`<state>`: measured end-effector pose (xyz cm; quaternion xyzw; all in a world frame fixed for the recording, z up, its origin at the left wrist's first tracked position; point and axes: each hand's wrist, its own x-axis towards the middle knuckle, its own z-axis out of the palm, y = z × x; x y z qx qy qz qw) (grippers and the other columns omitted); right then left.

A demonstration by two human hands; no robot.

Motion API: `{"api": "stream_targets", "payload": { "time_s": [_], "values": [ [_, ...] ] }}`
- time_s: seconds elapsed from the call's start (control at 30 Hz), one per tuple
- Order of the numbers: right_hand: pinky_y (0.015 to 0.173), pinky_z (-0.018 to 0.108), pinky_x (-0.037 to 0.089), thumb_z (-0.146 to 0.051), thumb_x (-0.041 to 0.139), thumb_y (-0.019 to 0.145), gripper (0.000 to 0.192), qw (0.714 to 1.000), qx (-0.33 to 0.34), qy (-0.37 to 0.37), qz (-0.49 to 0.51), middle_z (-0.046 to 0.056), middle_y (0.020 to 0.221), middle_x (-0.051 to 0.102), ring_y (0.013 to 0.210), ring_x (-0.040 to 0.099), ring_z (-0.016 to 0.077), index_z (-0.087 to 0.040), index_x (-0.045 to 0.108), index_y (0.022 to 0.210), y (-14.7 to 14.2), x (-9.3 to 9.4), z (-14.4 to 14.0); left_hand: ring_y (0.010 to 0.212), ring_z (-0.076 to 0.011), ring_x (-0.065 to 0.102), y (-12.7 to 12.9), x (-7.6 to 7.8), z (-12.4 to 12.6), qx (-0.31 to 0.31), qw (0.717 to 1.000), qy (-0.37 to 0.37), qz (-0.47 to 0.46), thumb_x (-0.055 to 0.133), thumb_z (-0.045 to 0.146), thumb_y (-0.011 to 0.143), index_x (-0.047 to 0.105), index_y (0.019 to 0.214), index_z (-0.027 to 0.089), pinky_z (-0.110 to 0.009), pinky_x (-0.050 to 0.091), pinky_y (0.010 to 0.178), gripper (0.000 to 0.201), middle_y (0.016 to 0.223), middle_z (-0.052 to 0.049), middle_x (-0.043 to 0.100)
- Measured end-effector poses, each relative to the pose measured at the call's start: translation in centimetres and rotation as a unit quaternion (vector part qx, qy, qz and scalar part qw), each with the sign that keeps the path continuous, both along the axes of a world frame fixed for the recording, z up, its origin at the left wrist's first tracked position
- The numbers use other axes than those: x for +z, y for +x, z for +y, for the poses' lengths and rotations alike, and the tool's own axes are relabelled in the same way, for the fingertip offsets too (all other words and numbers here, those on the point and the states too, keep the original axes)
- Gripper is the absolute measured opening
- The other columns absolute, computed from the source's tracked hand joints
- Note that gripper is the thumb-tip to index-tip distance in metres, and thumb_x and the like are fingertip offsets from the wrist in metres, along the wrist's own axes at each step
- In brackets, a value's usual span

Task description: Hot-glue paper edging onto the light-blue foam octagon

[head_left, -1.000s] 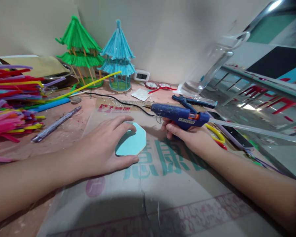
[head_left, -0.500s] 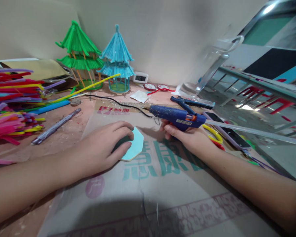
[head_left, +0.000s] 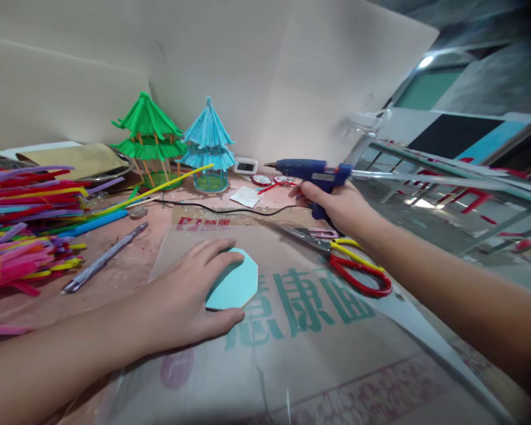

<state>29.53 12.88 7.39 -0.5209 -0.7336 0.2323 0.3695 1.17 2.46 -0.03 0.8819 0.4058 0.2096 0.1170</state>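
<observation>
My left hand [head_left: 203,295] rests on the cardboard sheet [head_left: 212,378] and spans a light-blue octagonal board [head_left: 236,280], with fingertips at its far edge and thumb at its near edge. The board lies flat, its left part hidden by the hand. In my right hand [head_left: 327,200] is a dark-blue hot glue gun [head_left: 307,170], gripped by the handle and raised off the table, nozzle pointing left. A clear glue stick [head_left: 380,175] sticks out of its rear. Beneath that hand lie scissors [head_left: 363,277] with red and yellow handles.
Behind stand a green pipe-cleaner pavilion [head_left: 148,133] and a blue one [head_left: 207,133], beside a small white clock [head_left: 246,165]. Bundled pipe cleaners [head_left: 26,230] and a pen [head_left: 106,257] lie at left. A black cord [head_left: 221,209] crosses the back; a clear jug [head_left: 363,139] stands at right.
My right hand has lifted the glue gun up and away from the table, uncovering the scissors. My left thumb has spread to the board's near edge. The view has tilted upward.
</observation>
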Motion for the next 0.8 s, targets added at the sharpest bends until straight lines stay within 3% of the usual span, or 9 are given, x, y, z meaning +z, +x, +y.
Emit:
{"api": "stream_targets", "payload": {
  "time_s": [0.13, 0.23, 0.37, 0.53, 0.63, 0.8],
  "values": [
    [0.070, 0.033, 0.050, -0.055, 0.074, 0.076, 0.045, 0.991, -0.090, 0.001, -0.096, 0.008, 0.087, 0.073, 0.078, 0.066, 0.0235, -0.016, 0.072, 0.098, -1.4, -0.3, 5.8, 0.132, -0.0358, 0.049, 0.1, 0.2, 0.1, 0.014, 1.000, -0.001, 0.004, 0.065, 0.051, 0.082, 0.052, 0.131, 0.016, -0.055, 0.043, 0.109, 0.061, 0.144, -0.018, 0.050],
    [0.074, 0.033, 0.050, -0.052, 0.076, 0.075, 0.044, 0.988, -0.072, -0.041, -0.133, 0.009, 0.086, 0.074, 0.080, 0.066, 0.0228, -0.014, 0.071, 0.095, -2.0, -2.3, 9.0, 0.131, -0.0354, 0.049, 0.0, 0.1, 0.1, 0.015, 1.000, 0.001, -0.005, 0.067, 0.052, 0.080, 0.051, 0.130, 0.016, -0.054, 0.043, 0.109, 0.063, 0.142, -0.017, 0.051],
    [0.077, 0.033, 0.050, -0.051, 0.081, 0.069, 0.048, 0.984, -0.043, -0.060, -0.161, 0.010, 0.090, 0.074, 0.083, 0.065, 0.0225, -0.013, 0.070, 0.096, -1.7, -4.4, 11.1, 0.130, -0.0335, 0.049, 0.0, -0.2, 0.2, 0.009, 1.000, 0.010, -0.019, 0.068, 0.047, 0.081, 0.052, 0.129, 0.019, -0.052, 0.044, 0.109, 0.058, 0.142, -0.015, 0.051],
    [0.075, 0.032, 0.050, -0.057, 0.076, 0.073, 0.051, 0.978, -0.012, -0.056, -0.201, 0.010, 0.094, 0.074, 0.084, 0.065, 0.0229, -0.013, 0.071, 0.099, -1.0, -4.1, 11.5, 0.130, -0.0347, 0.050, 0.0, -0.3, 0.3, 0.007, 1.000, 0.012, -0.020, 0.068, 0.050, 0.080, 0.052, 0.129, 0.018, -0.054, 0.044, 0.108, 0.060, 0.142, -0.016, 0.051],
    [0.078, 0.030, 0.050, -0.048, 0.072, 0.081, 0.045, 0.976, -0.007, -0.036, -0.216, 0.009, 0.102, 0.074, 0.089, 0.066, 0.0213, -0.014, 0.068, 0.110, -0.6, -3.5, 10.8, 0.130, -0.0344, 0.050, -0.1, -0.4, 0.4, 0.008, 1.000, 0.014, -0.027, 0.068, 0.051, 0.080, 0.052, 0.130, 0.018, -0.053, 0.044, 0.108, 0.062, 0.142, -0.016, 0.052],
    [0.087, 0.043, 0.048, -0.040, 0.068, 0.084, 0.038, 0.964, -0.057, 0.011, -0.260, 0.017, 0.107, 0.072, 0.097, 0.066, 0.0306, -0.013, 0.068, 0.111, 1.1, -2.6, 6.7, 0.128, -0.0348, 0.052, -0.1, -0.4, 0.5, 0.014, 0.999, 0.017, -0.034, 0.068, 0.053, 0.080, 0.050, 0.130, 0.017, -0.054, 0.045, 0.107, 0.064, 0.138, -0.017, 0.055]
  ]
}}
